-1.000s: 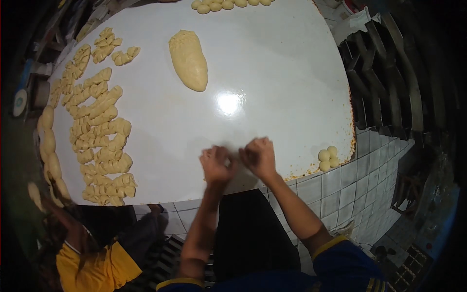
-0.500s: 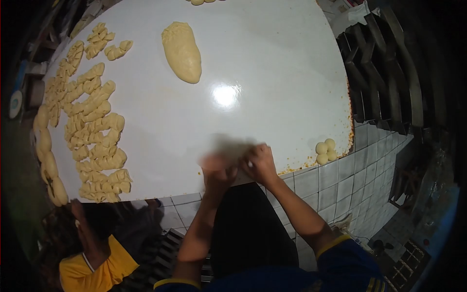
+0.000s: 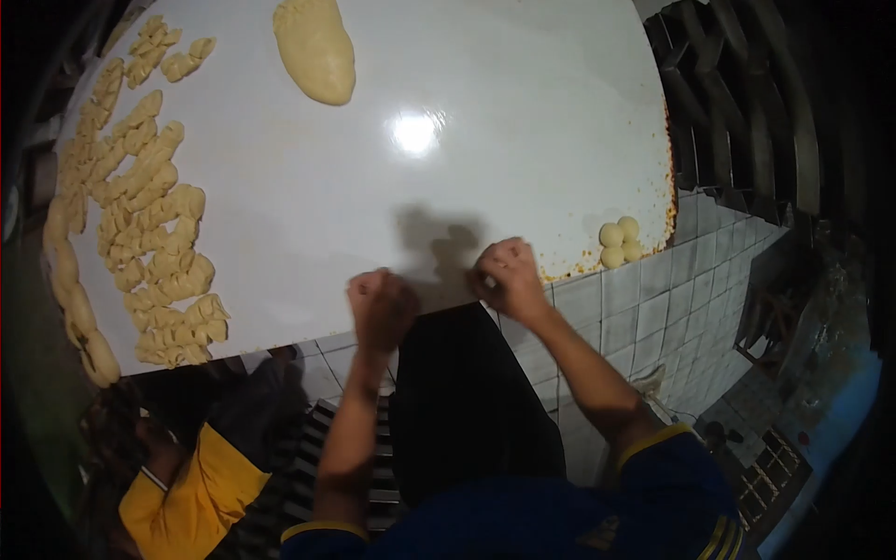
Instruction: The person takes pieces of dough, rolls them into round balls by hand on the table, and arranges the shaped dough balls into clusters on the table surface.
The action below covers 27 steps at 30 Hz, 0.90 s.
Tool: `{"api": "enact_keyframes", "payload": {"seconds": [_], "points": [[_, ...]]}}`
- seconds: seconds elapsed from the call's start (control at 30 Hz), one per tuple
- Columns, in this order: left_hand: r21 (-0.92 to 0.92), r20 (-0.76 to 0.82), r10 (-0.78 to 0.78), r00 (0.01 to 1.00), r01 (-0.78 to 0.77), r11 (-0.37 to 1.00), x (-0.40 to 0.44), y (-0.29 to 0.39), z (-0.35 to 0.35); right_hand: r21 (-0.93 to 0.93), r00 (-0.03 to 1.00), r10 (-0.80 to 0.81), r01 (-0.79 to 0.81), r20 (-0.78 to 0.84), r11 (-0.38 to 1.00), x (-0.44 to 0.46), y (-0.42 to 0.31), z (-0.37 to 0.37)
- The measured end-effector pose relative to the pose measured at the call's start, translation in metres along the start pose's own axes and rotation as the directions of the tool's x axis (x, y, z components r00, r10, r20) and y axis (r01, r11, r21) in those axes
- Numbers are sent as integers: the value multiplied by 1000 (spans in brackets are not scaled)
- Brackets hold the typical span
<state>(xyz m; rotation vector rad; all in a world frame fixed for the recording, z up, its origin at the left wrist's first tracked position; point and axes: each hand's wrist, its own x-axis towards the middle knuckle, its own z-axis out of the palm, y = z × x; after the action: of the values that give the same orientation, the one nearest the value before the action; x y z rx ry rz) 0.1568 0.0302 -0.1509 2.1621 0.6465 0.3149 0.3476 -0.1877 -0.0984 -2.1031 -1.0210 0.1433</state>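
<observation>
Held the left hand [image 3: 381, 301] and the right hand [image 3: 510, 280] apart from each other at the near edge of a white table [image 3: 523, 140], both with fingers curled inward. Could not tell from this view whether closed on anything or merely clenched, in either case. Cast dark shadows [image 3: 441, 243] on the tabletop just beyond. Had four small dough balls [image 3: 620, 242] clustered close together on the table, to the right of the right hand and apart from it, near the corner. Showed a large oval dough mass [image 3: 317, 56] lying well beyond both hands, cut off by the upper border. Displayed rows of creased dough pieces [image 3: 154, 210] on the left side of the table, well apart from the left hand, with smooth elongated dough rolls [image 3: 67, 280] farther left along the rim. Included brown specks [image 3: 669, 177] on the right edge, dark metal shapes [image 3: 747, 103] beyond, white tiles [image 3: 635, 303] below, and a co-worker's yellow sleeve [image 3: 201, 495] at lower left.
</observation>
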Motion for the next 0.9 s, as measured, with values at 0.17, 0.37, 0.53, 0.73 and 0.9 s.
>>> {"api": "enact_keyframes", "payload": {"seconds": [0.17,0.37,0.53,0.73,0.9], "points": [[432,-75,151,986,-104,896,73,2,-39,-345,999,-24,10,-36,939,57,38,-5],[237,-35,275,961,-260,936,38,53,6,-92,1000,-24,22,-18,995,18,-7,24],[394,28,141,990,-140,909,42,0,-40,-311,997,-45,64,66,948,28,43,-24],[251,33,130,991,-134,959,70,58,4,-93,1000,-10,8,-22,996,42,-3,29],[215,106,166,980,-186,959,24,-6,-34,-156,989,-70,91,132,984,4,46,-28]]}}
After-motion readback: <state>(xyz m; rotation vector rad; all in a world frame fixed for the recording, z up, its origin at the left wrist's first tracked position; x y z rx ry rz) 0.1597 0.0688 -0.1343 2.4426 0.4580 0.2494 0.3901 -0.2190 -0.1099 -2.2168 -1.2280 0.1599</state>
